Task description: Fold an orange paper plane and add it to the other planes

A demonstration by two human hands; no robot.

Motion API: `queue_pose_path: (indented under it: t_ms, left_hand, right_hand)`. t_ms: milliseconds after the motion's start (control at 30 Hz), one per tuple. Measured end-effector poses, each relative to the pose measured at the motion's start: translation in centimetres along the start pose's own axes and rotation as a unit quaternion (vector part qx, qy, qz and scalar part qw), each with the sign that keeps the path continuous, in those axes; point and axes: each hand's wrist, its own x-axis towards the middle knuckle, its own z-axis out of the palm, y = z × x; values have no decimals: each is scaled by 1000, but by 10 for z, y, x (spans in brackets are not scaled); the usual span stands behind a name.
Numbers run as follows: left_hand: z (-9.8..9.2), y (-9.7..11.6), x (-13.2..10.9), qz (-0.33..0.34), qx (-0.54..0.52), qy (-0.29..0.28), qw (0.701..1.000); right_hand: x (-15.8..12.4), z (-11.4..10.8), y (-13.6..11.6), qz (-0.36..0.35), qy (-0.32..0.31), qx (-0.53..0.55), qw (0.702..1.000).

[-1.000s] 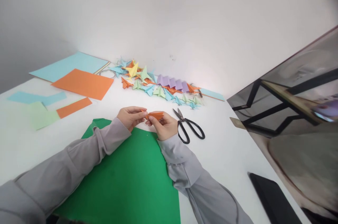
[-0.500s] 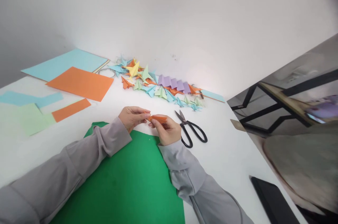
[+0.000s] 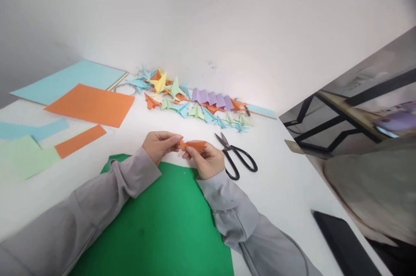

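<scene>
Between my two hands is a small folded piece of orange paper (image 3: 196, 145), held up just above the far edge of a green sheet (image 3: 152, 219). Thumb and fingers of my left hand (image 3: 160, 146) pinch its left tip. My right hand (image 3: 208, 159) grips the wider, pleated part from the right side, and its fingers partly cover the folds. Close to the right hand lies a pair of black-handled scissors (image 3: 238, 154), blades slightly apart and pointing away.
Folded paper figures (image 3: 159, 83) and a purple pleated strip (image 3: 212, 99) lie along the wall. Blue sheets (image 3: 69, 79), an orange sheet (image 3: 92, 102), an orange strip (image 3: 80, 141) and green paper pieces (image 3: 29, 157) are at left. A black phone-like slab (image 3: 344, 241) lies at the right edge.
Both hands keep their hold on the orange paper, its pleated end now showing slightly more spread. The view has shifted a little, so the sheets at left appear farther left.
</scene>
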Motion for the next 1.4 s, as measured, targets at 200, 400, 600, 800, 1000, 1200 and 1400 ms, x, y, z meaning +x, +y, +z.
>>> queue_pose_path:
  t_ms: [200, 400, 600, 800, 1000, 1200, 1400]
  left_hand:
    - [1, -1, 2, 28, 18, 13, 999]
    - [0, -4, 4, 24, 18, -4, 1000]
    - [-6, -11, 8, 41, 77, -55, 995]
    - [0, -7, 6, 22, 13, -31, 999]
    - [2, -4, 4, 14, 16, -38, 999]
    - [1, -4, 3, 15, 28, -48, 998]
    - [1, -4, 2, 23, 49, -48, 997]
  right_hand:
    - [3, 1, 3, 12, -18, 29, 999]
    - [7, -1, 9, 8, -24, 64, 998]
    - [8, 2, 11, 45, -42, 107, 992]
    - [10, 4, 11, 139, -42, 152, 978]
    - [9, 3, 12, 131, -25, 152, 979]
    - [4, 4, 1, 143, -26, 96, 985]
    - [3, 3, -2, 151, -27, 94, 984]
